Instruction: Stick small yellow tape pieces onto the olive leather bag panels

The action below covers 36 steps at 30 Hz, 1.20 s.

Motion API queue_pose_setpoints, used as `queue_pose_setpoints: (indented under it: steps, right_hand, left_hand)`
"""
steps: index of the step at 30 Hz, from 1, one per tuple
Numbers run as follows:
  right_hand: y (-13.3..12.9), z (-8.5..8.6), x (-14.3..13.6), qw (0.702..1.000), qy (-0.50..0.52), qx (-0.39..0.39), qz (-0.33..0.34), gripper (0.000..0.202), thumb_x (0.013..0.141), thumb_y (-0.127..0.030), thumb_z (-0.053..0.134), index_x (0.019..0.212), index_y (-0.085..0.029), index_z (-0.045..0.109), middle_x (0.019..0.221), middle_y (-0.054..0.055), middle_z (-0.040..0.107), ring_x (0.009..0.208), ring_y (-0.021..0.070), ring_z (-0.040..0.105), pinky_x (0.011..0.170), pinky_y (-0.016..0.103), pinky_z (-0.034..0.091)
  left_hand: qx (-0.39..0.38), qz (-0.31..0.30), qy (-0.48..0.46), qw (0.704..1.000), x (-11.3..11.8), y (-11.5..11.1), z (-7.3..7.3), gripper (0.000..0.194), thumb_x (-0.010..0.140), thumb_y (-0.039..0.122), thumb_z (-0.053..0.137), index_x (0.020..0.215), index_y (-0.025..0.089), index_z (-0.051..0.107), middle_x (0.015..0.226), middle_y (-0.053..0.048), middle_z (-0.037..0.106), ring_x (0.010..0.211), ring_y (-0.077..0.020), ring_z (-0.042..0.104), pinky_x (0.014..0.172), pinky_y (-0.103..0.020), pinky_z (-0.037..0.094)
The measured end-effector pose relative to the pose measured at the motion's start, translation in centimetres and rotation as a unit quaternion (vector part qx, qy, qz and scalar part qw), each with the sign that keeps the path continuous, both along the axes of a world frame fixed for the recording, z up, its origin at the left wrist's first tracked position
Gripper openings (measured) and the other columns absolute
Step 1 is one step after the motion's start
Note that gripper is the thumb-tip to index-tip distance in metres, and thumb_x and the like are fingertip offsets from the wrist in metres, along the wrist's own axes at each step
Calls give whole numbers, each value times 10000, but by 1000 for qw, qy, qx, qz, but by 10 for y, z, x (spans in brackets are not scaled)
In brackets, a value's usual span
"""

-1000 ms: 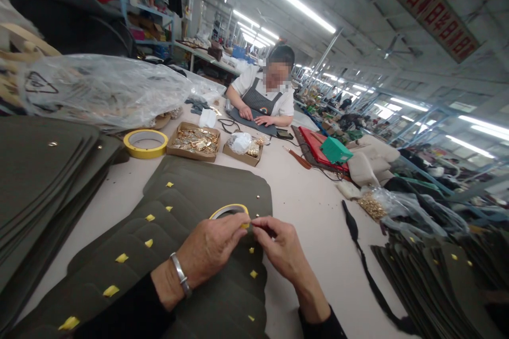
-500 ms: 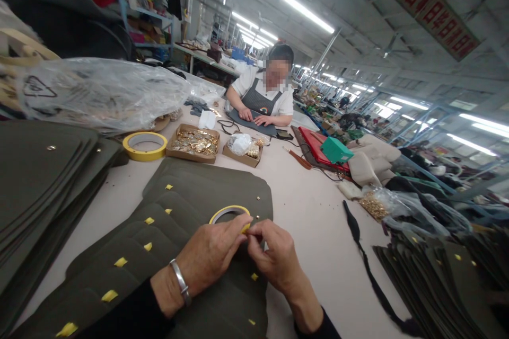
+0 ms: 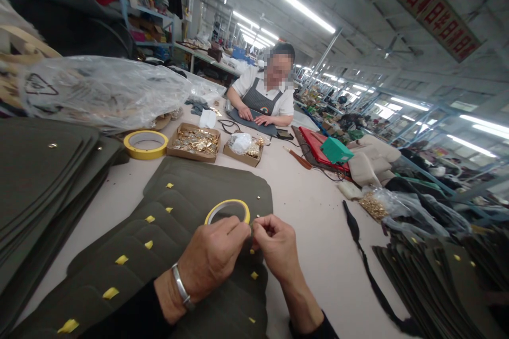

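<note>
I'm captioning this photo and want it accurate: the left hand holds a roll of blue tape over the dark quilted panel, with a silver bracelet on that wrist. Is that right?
Not quite: the roll of tape is yellow, not blue, as the head view shows. The left hand holds it over the dark quilted panel, with the silver bracelet on that wrist.

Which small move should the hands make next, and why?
Probably the right hand should ease a short strip off the narrow yellow tape roll: the left hand holds it, the right fingers are pinched beside it, and small yellow pieces dot the dark green panels.
</note>
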State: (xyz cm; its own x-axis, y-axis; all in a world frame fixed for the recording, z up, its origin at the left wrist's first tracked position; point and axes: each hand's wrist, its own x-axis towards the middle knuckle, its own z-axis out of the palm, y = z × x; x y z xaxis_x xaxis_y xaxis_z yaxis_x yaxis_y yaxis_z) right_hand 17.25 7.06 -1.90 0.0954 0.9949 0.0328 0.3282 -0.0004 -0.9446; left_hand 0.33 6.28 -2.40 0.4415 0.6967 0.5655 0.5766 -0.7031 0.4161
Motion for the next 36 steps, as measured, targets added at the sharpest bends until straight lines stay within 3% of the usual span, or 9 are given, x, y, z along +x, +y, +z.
queue_pose_setpoints:
  steps: [2,5,11,21,23,27,30,32,36]
  right_hand:
    - [10,-5,13,998,38,-42,-33,179,718,-315,647,696,-138,636,498,-28,585,407,102,541,426,206,439]
    - [25,-13,32,995,61,-79,-30,271,686,-383,701,737,-119,666,542,-14,609,424,89,539,451,204,452]
    - [33,-21,35,997,-41,-64,3,251,751,-380,639,752,-133,683,546,-18,586,442,93,498,446,208,404]
    - [38,-14,17,949,-313,32,25,168,794,-215,541,706,-192,681,702,23,711,635,168,631,633,260,442]
    - [39,-13,18,936,-349,27,28,132,790,-202,556,815,-191,685,678,18,703,638,181,636,633,269,436]
    - [36,-7,27,940,-339,38,14,320,806,-265,597,1110,-166,591,601,-17,665,600,191,630,614,275,446]
    - [31,-3,35,944,-309,112,19,149,864,-265,533,935,-187,638,727,20,684,639,167,627,635,262,464]
    - [27,-2,36,929,-326,162,61,163,882,-208,496,865,-189,658,797,42,682,709,165,632,687,258,471]
    - [26,-6,22,887,-419,150,125,209,873,-117,480,874,-167,684,847,79,684,812,185,647,776,263,470]
  left_hand:
    - [-15,4,31,999,2,-1,0,203,928,126,383,841,192,554,751,-14,572,700,-154,550,637,-257,444]
    - [-66,37,135,988,5,3,-1,169,928,133,417,877,201,562,803,-19,607,750,-171,559,639,-267,450]
    - [-167,45,258,950,11,9,5,180,912,91,428,939,202,567,932,-35,634,879,-206,564,703,-304,499]
    - [-179,35,268,946,12,8,4,212,910,77,391,953,197,561,948,-50,628,903,-232,563,742,-365,528]
    - [-179,36,267,946,11,8,4,213,908,76,389,956,197,557,955,-51,620,901,-231,558,732,-361,528]
    - [-181,43,261,947,10,8,4,221,900,62,389,962,197,553,968,-59,609,902,-215,543,728,-329,516]
    - [-170,44,251,952,10,6,4,229,884,40,395,941,196,553,953,-61,605,903,-218,533,730,-330,510]
    - [-160,50,243,955,10,6,4,243,861,15,398,922,195,550,937,-61,601,893,-226,528,718,-339,508]
    - [-152,54,239,957,11,6,0,241,850,10,401,905,198,542,920,-62,594,879,-226,522,714,-339,503]
